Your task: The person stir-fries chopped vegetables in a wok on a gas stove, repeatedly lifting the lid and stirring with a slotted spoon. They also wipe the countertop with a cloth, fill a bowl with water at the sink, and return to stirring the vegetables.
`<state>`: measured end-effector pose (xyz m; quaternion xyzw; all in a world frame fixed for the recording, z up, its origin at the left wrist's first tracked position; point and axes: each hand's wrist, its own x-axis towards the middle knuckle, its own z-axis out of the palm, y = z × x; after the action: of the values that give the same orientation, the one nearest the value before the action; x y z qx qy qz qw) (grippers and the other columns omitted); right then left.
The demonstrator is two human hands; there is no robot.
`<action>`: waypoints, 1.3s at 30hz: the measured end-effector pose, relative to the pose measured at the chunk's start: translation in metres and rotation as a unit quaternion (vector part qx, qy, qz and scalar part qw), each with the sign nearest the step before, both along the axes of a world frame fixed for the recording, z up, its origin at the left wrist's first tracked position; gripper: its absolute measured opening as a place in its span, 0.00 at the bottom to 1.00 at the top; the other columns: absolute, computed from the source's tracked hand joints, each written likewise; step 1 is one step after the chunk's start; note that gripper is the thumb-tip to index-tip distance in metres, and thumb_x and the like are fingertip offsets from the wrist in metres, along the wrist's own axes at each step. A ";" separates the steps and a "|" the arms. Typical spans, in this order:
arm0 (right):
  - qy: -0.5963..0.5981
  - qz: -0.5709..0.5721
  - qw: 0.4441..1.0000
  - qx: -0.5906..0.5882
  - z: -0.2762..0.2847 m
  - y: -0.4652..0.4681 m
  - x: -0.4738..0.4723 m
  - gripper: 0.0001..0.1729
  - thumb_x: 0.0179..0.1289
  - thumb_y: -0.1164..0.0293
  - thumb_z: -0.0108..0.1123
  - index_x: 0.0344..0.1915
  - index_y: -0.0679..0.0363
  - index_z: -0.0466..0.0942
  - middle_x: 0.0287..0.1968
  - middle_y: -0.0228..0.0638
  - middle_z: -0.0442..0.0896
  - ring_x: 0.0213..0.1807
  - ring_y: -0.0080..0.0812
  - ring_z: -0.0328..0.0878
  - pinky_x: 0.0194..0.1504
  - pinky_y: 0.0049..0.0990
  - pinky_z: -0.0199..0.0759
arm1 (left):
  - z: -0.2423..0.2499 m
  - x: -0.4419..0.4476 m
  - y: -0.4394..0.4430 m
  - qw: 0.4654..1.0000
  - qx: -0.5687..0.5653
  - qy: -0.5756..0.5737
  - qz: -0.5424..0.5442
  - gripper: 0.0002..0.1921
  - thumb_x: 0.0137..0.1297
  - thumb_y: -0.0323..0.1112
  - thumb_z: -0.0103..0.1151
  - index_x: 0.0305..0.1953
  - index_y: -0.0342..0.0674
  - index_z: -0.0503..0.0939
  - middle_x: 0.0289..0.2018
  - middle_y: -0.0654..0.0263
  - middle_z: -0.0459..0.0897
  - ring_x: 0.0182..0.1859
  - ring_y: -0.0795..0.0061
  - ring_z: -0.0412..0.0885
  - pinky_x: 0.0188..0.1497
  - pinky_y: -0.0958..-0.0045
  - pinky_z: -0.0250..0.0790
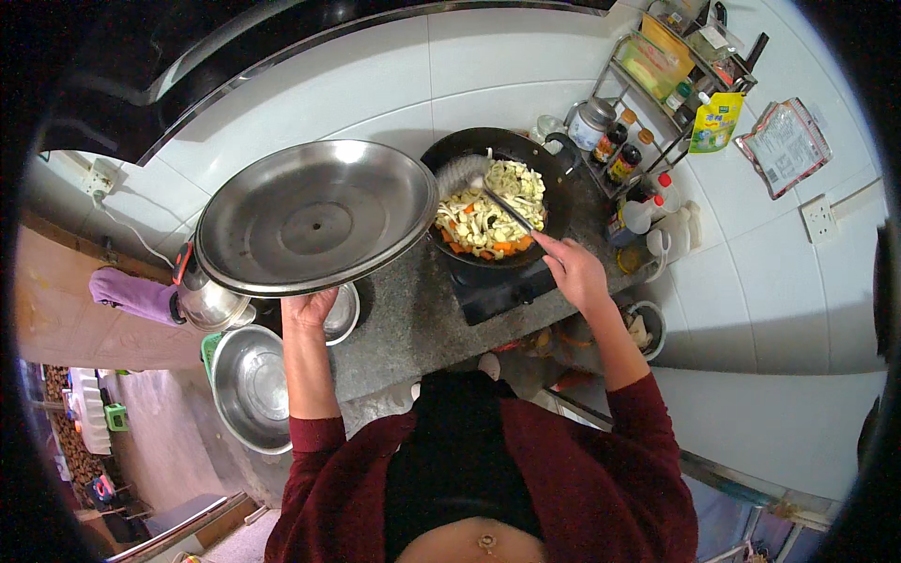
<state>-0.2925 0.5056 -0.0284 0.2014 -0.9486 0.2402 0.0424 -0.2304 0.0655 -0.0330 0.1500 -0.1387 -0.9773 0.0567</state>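
My left hand (310,307) grips a large round metal pot lid (317,211) from beneath. The lid is tilted, with its concave inner side toward me, just left of a black wok (563,204). In the wok lie cauliflower pieces (517,184) and orange chunks, probably carrot (503,247). My right hand (574,271) holds the handle of a metal cooking utensil (508,211). Its head is blurred, over the left part of the cauliflower. Most of the fingers under the lid are hidden.
The wok sits on a black stove (468,299) on a grey stone countertop (394,338). Left are a metal kettle (211,299), a metal basin (246,380) and a small metal bowl (343,314). Bottles (633,219) and a spice rack (619,74) line the right wall; a range hood (232,53) overhangs.
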 end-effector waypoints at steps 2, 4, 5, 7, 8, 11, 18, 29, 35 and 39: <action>-0.010 -0.012 0.999 0.049 -0.005 0.012 0.010 0.26 0.65 0.67 0.57 0.63 0.34 0.73 0.35 0.43 0.76 0.36 0.50 0.77 0.36 0.42 0.72 | -0.008 0.003 -0.009 1.000 0.001 -0.003 0.001 0.20 0.66 0.35 0.59 0.56 0.33 0.74 0.56 0.52 0.79 0.57 0.56 0.79 0.59 0.53 0.76; -0.023 -0.027 0.998 0.046 0.003 0.027 0.024 0.26 0.65 0.67 0.57 0.63 0.33 0.73 0.35 0.41 0.76 0.35 0.49 0.77 0.35 0.42 0.71 | -0.012 0.008 -0.013 1.000 0.003 -0.011 0.006 0.20 0.66 0.35 0.59 0.57 0.33 0.74 0.56 0.53 0.79 0.57 0.56 0.79 0.60 0.54 0.75; -0.031 -0.035 0.998 0.044 0.009 0.033 0.029 0.27 0.65 0.67 0.57 0.63 0.32 0.73 0.34 0.39 0.75 0.35 0.48 0.77 0.34 0.42 0.71 | -0.010 0.012 -0.013 1.000 0.002 -0.016 0.009 0.20 0.66 0.35 0.59 0.57 0.33 0.74 0.57 0.53 0.79 0.57 0.56 0.78 0.60 0.55 0.75; -0.005 -0.016 0.998 0.053 0.016 0.040 0.035 0.27 0.64 0.67 0.58 0.62 0.31 0.73 0.33 0.36 0.74 0.33 0.46 0.77 0.33 0.42 0.71 | -0.010 0.014 -0.014 1.000 0.008 -0.011 0.003 0.20 0.66 0.35 0.59 0.57 0.34 0.74 0.57 0.53 0.78 0.58 0.57 0.78 0.61 0.55 0.75; -0.012 -0.004 0.998 0.056 0.018 0.042 0.037 0.27 0.64 0.68 0.58 0.62 0.31 0.73 0.33 0.36 0.74 0.33 0.46 0.77 0.33 0.41 0.71 | -0.013 0.014 -0.017 1.000 0.016 -0.002 -0.004 0.20 0.66 0.35 0.59 0.57 0.34 0.74 0.57 0.53 0.78 0.58 0.57 0.78 0.61 0.55 0.75; -0.009 0.016 0.995 0.098 0.022 0.049 0.040 0.27 0.63 0.70 0.57 0.62 0.33 0.74 0.33 0.37 0.73 0.33 0.46 0.76 0.33 0.42 0.71 | -0.015 0.008 -0.017 1.000 0.015 0.012 -0.013 0.20 0.66 0.35 0.59 0.57 0.34 0.74 0.57 0.53 0.78 0.58 0.57 0.78 0.61 0.54 0.74; -0.009 -0.046 0.996 0.073 0.067 0.073 0.057 0.25 0.62 0.74 0.58 0.58 0.38 0.77 0.33 0.40 0.74 0.35 0.48 0.76 0.35 0.42 0.70 | -0.003 0.016 -0.010 0.999 0.027 -0.006 -0.019 0.20 0.65 0.35 0.60 0.57 0.34 0.74 0.57 0.55 0.79 0.58 0.57 0.78 0.62 0.54 0.73; -0.113 -0.089 0.988 0.050 0.058 0.038 0.055 0.26 0.62 0.73 0.60 0.61 0.43 0.75 0.41 0.43 0.82 0.44 0.49 0.80 0.45 0.39 0.74 | -0.012 0.012 -0.004 0.999 0.029 -0.003 -0.037 0.19 0.67 0.37 0.58 0.55 0.35 0.75 0.55 0.56 0.80 0.57 0.58 0.79 0.61 0.54 0.74; -0.105 -0.048 0.985 -0.131 0.045 0.042 0.038 0.25 0.64 0.74 0.57 0.62 0.51 0.74 0.51 0.46 0.82 0.51 0.47 0.81 0.52 0.34 0.73 | -0.011 0.011 -0.006 0.999 0.013 -0.044 0.006 0.20 0.68 0.39 0.57 0.57 0.35 0.74 0.56 0.55 0.79 0.57 0.58 0.78 0.61 0.53 0.73; -0.085 -0.057 0.987 -0.127 0.014 0.022 0.034 0.25 0.65 0.74 0.56 0.63 0.51 0.73 0.51 0.47 0.82 0.51 0.48 0.80 0.52 0.36 0.72 | -0.009 0.005 -0.002 0.999 0.029 -0.045 0.000 0.20 0.69 0.42 0.55 0.56 0.36 0.74 0.54 0.55 0.80 0.54 0.57 0.80 0.59 0.54 0.75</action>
<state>-0.2590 0.5273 -0.0145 0.1194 -0.9204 0.3723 0.0007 -0.2251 0.0636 -0.0418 0.1951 -0.1129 -0.9732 0.0458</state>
